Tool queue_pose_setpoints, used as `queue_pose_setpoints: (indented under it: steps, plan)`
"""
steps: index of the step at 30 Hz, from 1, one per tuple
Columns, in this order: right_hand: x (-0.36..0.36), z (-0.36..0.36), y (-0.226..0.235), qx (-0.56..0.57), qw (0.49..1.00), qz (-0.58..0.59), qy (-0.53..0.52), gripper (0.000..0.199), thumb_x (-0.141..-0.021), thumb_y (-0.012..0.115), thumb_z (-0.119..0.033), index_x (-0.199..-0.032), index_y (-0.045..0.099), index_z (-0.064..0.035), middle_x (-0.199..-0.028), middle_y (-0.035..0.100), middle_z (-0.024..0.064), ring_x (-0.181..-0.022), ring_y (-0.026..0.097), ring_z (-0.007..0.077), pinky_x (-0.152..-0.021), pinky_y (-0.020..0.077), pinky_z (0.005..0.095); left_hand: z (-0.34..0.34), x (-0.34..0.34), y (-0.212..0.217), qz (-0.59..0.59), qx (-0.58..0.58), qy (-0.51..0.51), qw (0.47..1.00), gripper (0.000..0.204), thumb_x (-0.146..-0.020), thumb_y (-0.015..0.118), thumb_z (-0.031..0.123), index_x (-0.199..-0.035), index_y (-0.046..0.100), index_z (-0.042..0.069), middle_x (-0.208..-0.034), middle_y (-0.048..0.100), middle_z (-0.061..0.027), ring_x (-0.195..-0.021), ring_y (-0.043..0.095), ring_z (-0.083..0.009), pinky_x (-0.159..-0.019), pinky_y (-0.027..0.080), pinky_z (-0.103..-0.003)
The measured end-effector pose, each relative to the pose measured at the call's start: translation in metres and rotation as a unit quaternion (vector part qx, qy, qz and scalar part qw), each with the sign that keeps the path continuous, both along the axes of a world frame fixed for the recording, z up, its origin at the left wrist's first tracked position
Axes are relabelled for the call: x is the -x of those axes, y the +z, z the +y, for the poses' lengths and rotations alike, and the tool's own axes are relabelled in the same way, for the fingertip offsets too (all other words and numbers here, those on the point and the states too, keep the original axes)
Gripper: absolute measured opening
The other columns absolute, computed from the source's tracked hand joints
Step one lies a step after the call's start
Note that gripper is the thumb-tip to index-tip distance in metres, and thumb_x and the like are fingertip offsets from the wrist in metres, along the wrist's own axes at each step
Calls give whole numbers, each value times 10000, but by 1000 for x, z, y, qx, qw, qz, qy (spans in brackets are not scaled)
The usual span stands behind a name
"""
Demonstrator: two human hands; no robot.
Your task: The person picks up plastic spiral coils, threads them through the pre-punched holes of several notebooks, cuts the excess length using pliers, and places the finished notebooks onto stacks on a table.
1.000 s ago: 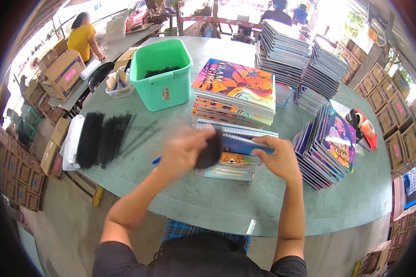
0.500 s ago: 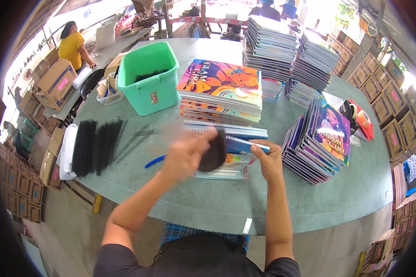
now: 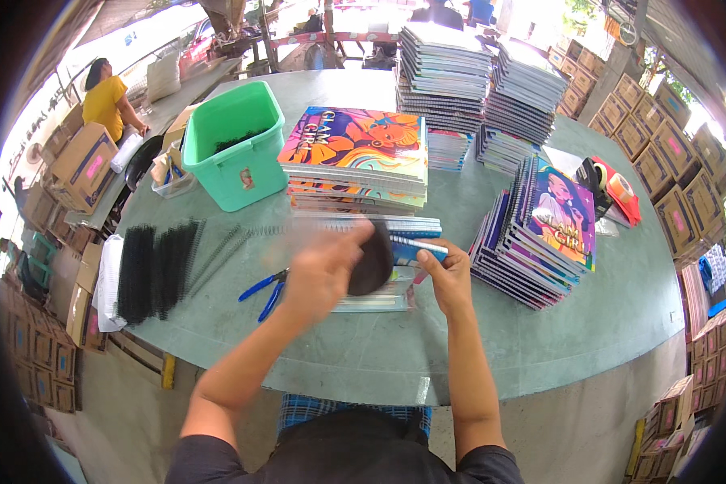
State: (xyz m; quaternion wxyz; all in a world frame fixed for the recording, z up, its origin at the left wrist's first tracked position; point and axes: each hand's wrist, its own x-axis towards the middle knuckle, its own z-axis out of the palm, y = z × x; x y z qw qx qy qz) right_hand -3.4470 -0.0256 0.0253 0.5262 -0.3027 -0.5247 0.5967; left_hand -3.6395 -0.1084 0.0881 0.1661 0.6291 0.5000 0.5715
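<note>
My R hand [image 3: 448, 278] has the blue notebook [image 3: 421, 250] pinched near its R end, thumb on top by the spiral edge, fingers round behind. L hand [image 3: 321, 270] is a blur at the other end, fingers bent up against a dark rounded piece [image 3: 371, 260]; can't tell if I'm gripping it or just pressing on it, nor exactly what it is. Notebook's at the middle of the table [image 3: 540, 347], approx. over the pale notebooks [image 3: 373, 304] on my side and in front of the white-edged stack [image 3: 415, 225]; can't tell if it touches either. What's changed in the last sec: the animal face that showed below the blue part is out of sight now, mostly behind the dark piece & my hands, and the blue-handled pliers [image 3: 258, 288] show both handles beside my L wrist, where only a bit of blue peeked out before. R grip's the same, L hand's blurred as before, so I'd judge the work along the spiral edge isn't done yet & the pliers aren't in use. Loose black coils [image 3: 214, 262] lie L of my L hand, next to the thick bundle of black coils [image 3: 160, 270]; the purple-covered notebooks [image 3: 561, 214] are stacked off to my R, apart from my hand.
</note>
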Motion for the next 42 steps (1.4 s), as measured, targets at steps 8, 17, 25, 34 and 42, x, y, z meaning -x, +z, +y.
queue_pose_setpoints:
  steps: [8,17,25,34,42]
  plan:
    - [-7,3,-10,-13,997,56,44,319,-907,554,-257,-1002,615,42,-959,642,101,-882,577,129,-809,424,261,8,-4,7,240,64,-94,964,299,-835,533,43,-1124,612,43,-952,626,-123,-827,580,-251,-771,463,-339]
    - [-9,-4,-5,81,994,68,7,409,-945,469,-372,-991,624,4,-753,539,-27,-654,407,30,-591,286,195,9,-27,17,187,83,-58,977,277,-839,585,43,-1113,623,39,-910,622,-136,-853,593,-258,-787,466,-300]
    - [-11,-5,5,-140,989,-47,24,315,-939,497,-281,-1024,635,-11,-953,653,58,-793,522,93,-720,407,236,-15,-41,-41,138,110,-130,976,303,-836,597,89,-1137,611,60,-937,612,-147,-892,559,-295,-829,440,-378]
    - [-16,-7,-6,-50,997,-44,-26,108,-844,564,-26,-936,618,-7,-842,644,54,-729,553,73,-621,449,205,26,-72,2,354,-166,-27,920,313,-647,583,37,-956,626,13,-973,566,-128,-927,518,-304,-791,439,-397]
    - [-23,-20,-6,-87,981,-159,-66,97,-828,554,-28,-867,603,46,-737,617,34,-701,525,63,-590,422,242,58,-71,2,380,38,-167,909,203,-690,618,109,-850,628,-16,-822,595,-158,-856,567,-312,-753,458,-377]
